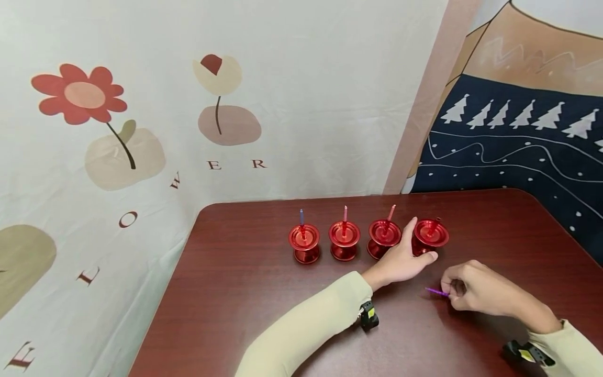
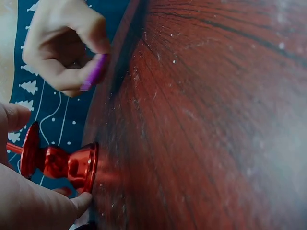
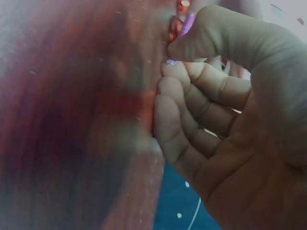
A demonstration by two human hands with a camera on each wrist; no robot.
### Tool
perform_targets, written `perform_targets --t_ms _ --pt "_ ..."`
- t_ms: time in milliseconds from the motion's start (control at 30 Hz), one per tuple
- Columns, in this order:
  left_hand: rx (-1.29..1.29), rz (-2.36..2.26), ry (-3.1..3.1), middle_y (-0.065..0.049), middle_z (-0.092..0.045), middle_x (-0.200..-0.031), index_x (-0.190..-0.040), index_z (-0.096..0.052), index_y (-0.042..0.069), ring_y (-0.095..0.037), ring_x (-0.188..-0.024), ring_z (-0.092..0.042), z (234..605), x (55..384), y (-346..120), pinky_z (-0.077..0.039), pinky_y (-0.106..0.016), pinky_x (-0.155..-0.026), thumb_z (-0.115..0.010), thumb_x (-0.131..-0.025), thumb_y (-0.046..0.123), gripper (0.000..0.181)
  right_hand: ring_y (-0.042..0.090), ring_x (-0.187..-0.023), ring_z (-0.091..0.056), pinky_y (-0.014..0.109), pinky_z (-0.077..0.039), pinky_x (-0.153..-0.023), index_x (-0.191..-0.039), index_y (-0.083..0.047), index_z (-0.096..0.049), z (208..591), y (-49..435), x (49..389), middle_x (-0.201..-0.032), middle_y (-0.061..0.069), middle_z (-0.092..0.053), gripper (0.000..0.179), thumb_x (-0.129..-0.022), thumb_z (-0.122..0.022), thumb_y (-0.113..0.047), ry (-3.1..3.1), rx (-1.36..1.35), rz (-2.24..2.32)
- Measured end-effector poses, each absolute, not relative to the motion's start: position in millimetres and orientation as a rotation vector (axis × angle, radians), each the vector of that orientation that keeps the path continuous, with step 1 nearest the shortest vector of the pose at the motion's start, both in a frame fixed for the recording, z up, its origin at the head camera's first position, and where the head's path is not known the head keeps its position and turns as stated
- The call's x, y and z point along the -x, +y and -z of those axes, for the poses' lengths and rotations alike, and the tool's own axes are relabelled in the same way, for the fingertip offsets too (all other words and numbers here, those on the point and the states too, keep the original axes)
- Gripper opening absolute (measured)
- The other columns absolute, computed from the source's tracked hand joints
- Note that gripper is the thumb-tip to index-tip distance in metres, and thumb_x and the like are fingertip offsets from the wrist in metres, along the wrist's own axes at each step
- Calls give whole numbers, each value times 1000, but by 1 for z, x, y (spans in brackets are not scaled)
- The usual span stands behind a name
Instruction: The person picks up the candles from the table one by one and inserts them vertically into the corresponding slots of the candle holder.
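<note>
My left hand (image 1: pixel 400 260) holds the rightmost red candle holder (image 1: pixel 431 235), its thumb in front and a finger along the left side. In the left wrist view a fingertip meets the base of that holder (image 2: pixel 79 165); the hand's other fingers are partly hidden. No candle shows in its cup. To the right, my right hand (image 1: pixel 482 288) pinches a thin purple candle (image 1: pixel 437 291) between thumb and index finger, just above the table and pointing left. The right wrist view shows this candle (image 3: pixel 186 25) partly covered by the thumb.
Left of the held one, three more red holders stand in a row: one with a blue candle (image 1: pixel 302 217), one with a pink candle (image 1: pixel 345 213), one with a reddish candle (image 1: pixel 391 212). All stand on a dark brown table (image 1: pixel 226 293) against printed cloth (image 1: pixel 320 104).
</note>
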State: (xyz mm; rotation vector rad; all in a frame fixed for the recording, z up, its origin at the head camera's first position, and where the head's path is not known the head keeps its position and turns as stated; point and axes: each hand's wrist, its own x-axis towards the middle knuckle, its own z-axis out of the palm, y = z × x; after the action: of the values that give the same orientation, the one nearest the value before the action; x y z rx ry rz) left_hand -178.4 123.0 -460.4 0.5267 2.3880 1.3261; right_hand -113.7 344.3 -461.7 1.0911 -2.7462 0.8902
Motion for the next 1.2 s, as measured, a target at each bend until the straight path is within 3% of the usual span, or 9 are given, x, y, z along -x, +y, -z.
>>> perform_targets --t_ms 233,433,733,1200 --pt "-504 -1359 2403 1 -52 -165 -175 -19 37 -22 -140 -61 463 181 129 -48 -44 -118 -75 -102 49 92 -1 -67 -55 15 -45 -57 -88 -26 -69 445 345 117 -78 -25 -56 48 -66 -88 12 -2601 -930 -898" --pt "-545 -1408 2416 0 -49 -166 -175 -21 29 -21 -143 -58 466 185 135 -48 -45 -117 -79 -99 47 97 3 -72 -59 13 -51 -65 -95 -19 -76 433 343 126 -81 -15 -66 46 -70 -87 18 -2471 -701 -952" --pt "-521 -1493 2432 -5 -53 -157 -171 -27 27 -20 -142 -57 470 185 143 -49 -44 -116 -83 -97 41 94 2 -79 -60 9 -51 -70 -101 -7 -81 429 333 146 -88 -2 -73 34 -80 -83 21 -2338 -470 -1108" --pt "-463 -1552 2447 0 -56 -145 -164 -34 26 -14 -131 -60 470 185 155 -51 -39 -112 -82 -97 41 84 3 -79 -64 10 -54 -74 -101 2 -76 417 322 162 -91 -11 -74 17 -89 -79 14 -2297 -320 -1265"
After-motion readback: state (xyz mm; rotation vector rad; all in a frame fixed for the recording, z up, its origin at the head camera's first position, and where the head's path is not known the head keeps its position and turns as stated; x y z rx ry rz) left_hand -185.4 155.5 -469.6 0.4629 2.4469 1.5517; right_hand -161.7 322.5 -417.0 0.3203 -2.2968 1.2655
